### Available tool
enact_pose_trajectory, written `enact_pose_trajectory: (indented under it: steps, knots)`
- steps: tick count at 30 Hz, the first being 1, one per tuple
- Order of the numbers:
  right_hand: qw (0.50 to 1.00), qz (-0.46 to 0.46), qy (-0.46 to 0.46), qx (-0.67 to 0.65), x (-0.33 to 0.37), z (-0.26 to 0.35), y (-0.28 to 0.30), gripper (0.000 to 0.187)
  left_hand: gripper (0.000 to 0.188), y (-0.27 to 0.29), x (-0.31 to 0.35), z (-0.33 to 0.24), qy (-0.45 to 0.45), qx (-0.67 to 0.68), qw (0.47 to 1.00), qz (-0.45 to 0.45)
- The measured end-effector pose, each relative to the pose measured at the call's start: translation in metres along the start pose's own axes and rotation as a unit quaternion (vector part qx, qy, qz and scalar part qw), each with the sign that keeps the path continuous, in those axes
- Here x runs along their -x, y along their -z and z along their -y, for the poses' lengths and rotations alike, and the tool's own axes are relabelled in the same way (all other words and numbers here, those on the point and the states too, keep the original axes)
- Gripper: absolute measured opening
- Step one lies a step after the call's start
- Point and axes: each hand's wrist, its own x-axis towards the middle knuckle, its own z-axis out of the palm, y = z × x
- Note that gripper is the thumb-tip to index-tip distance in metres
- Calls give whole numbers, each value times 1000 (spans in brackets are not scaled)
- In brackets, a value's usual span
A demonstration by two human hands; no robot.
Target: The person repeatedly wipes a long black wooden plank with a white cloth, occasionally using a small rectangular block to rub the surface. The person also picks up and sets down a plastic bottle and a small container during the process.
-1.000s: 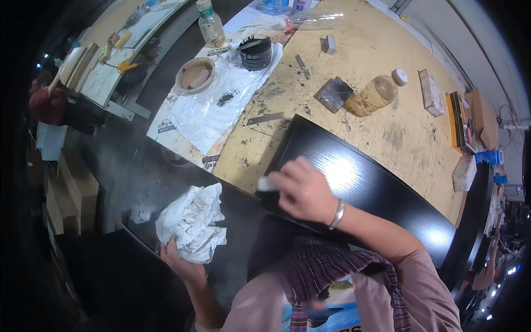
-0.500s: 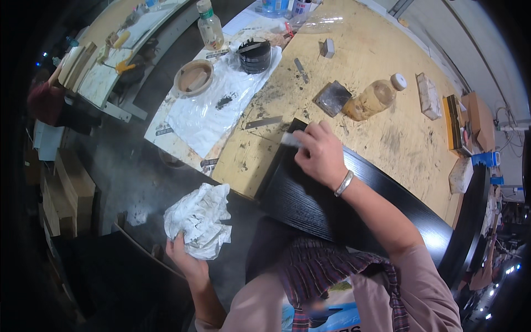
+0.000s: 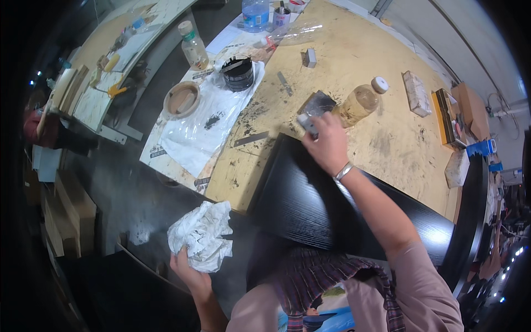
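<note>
A crumpled white cloth (image 3: 202, 235) with grey smudges hangs in my left hand (image 3: 191, 272), off the table's front edge. My right hand (image 3: 327, 141) grips a small pale grey block (image 3: 307, 123), its kind partly hidden by the fingers. That block is at the near edge of a dark square block (image 3: 318, 104), and I cannot tell whether the two touch. Below my right hand lies a black wood-grain board (image 3: 293, 193), glossy where light falls on it. Just right of the fingers, a clear bottle of yellowish liquid (image 3: 359, 105) lies tilted on the table.
The stained wooden table (image 3: 387, 149) holds metal scraper blades (image 3: 251, 138), a tub of black paste (image 3: 239, 77) and a round dish (image 3: 181, 100) on white plastic. A bottle (image 3: 193, 50) stands behind them. Along the right are a pale brick (image 3: 416, 94) and a box (image 3: 449, 119). Another person (image 3: 44, 127) is far left.
My right hand has lifted off the board's far left corner and moved to the dark square block, still gripping the small pale block. The left hand keeps the cloth, slightly lower in view.
</note>
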Motion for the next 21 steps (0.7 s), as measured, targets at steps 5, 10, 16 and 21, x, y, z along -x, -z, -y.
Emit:
enact_pose_trajectory:
  steps: [5, 10, 16, 21]
  knots:
    - [996, 55, -41, -52, 25, 33, -16, 25, 46, -10, -4, 3, 0, -4, 1000, 26]
    - [994, 55, -90, -19, 39, 24, -1, 21, 46, -17, -7, -1, -1, -3, 1000, 22]
    - [988, 55, -134, -55, 49, 18, 18, 20, 44, -21, -14, 1, 4, -32, 999, 37]
    - [980, 98, -145, -93, 55, 31, 18, 20, 46, -19, -19, -5, -15, -51, 998, 40]
